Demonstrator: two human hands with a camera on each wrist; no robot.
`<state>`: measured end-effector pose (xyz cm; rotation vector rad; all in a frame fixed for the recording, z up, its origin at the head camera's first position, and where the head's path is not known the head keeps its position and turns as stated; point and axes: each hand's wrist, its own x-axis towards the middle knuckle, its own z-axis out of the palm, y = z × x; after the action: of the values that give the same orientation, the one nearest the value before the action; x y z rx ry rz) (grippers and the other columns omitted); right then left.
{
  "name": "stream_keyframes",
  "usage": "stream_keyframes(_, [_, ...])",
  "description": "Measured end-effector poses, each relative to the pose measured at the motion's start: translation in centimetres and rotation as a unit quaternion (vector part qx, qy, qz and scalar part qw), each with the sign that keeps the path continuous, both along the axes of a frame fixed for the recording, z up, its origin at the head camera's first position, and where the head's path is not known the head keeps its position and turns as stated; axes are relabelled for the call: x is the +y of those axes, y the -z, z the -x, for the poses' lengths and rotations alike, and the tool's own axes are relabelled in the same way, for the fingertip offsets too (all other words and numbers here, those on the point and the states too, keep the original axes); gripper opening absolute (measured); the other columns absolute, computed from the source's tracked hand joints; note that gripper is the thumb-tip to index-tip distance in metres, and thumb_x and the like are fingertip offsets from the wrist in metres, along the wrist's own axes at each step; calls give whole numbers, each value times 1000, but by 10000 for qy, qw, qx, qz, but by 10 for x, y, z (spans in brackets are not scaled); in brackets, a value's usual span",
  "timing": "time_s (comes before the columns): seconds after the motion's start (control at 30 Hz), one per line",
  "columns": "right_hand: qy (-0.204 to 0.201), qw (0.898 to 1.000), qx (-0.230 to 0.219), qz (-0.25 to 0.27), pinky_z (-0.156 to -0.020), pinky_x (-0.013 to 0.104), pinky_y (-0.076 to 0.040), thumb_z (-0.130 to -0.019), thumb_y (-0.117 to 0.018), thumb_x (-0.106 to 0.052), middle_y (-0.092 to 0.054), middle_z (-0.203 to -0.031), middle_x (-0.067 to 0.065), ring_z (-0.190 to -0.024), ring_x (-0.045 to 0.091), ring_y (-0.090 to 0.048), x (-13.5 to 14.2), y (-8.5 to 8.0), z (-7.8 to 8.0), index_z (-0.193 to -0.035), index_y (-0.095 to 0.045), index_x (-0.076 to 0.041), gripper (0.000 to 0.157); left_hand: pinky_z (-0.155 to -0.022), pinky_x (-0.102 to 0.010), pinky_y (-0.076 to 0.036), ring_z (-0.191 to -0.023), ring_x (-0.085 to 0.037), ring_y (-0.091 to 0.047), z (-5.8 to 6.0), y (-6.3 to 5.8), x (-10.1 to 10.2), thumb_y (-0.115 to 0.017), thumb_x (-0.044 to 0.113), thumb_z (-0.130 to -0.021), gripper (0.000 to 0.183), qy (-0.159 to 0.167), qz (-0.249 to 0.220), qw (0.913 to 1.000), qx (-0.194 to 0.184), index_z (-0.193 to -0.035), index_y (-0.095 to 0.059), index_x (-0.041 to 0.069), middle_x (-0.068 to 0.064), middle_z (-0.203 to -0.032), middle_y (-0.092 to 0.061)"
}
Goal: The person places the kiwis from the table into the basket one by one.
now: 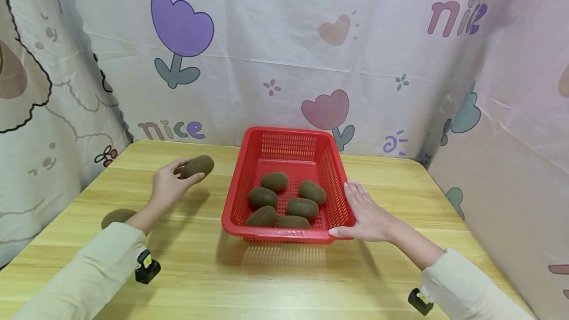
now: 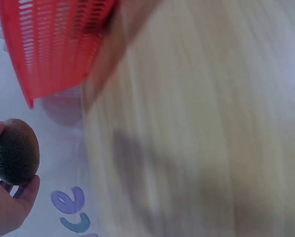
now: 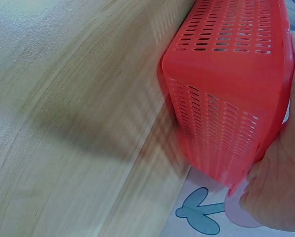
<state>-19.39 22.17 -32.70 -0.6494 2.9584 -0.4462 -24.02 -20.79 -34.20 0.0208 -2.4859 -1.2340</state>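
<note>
A brown kiwi (image 1: pixel 198 166) is pinched between the thumb and fingers of my left hand (image 1: pixel 171 184), held above the table to the left of the red plastic basket (image 1: pixel 284 233). The left wrist view shows this kiwi (image 2: pixel 15 152) gripped at its sides, with the basket wall (image 2: pixel 58 44) beyond. Inside the basket several kiwis (image 1: pixel 302 208) lie on the perforated bottom, toward its near end. My right hand (image 1: pixel 369 216) rests with extended fingers along the basket's right rim, thumb at the near right corner. In the right wrist view that hand (image 3: pixel 280 182) lies against the rim.
Another kiwi (image 1: pixel 117 217) sits on the wooden table (image 1: pixel 186 270) at the left, partly hidden behind my left forearm. A printed curtain (image 1: pixel 266 28) hangs along the back and both sides of the table.
</note>
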Motion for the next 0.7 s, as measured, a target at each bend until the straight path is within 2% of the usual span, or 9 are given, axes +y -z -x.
stream_keyframes(0.17, [17,10000,-23,-17,-109,57,-18,-68,-60,-66,-9,-150,21,-138,40,-5,0,0,-1,-143,-9,4,114,-63,1,-35,-107,-35,-55,3,-7,12,-71,26,-76,54,144,-279,9995,90,-121,-55,1,-23,-120,-57])
stream_keyframes(0.5, [-58,9999,70,-105,-110,56,-15,-70,-59,-65,-10,-149,24,-137,42,-5,0,1,0,-142,-10,7,113,-67,-1,-41,-104,-33,-58,5,-21,40,-72,18,-76,50,644,-601,9956,304,-120,-55,0,-22,-117,-58])
stream_keyframes(0.57, [-56,9999,66,-119,-111,55,-15,-70,-59,-65,-9,-149,24,-138,41,-5,0,1,0,-142,-9,7,113,-72,-8,-48,-104,-33,-58,5,-23,45,-72,18,-76,50,748,-584,9951,285,-120,-56,1,-21,-117,-58])
stream_keyframes(0.7, [-57,9999,60,-111,-110,56,-16,-70,-59,-65,-10,-149,24,-137,42,-6,0,0,-1,-142,-10,7,113,-82,-34,-53,-101,-33,-59,6,-25,59,-71,16,-76,48,973,-488,9938,247,-119,-57,3,-19,-116,-59])
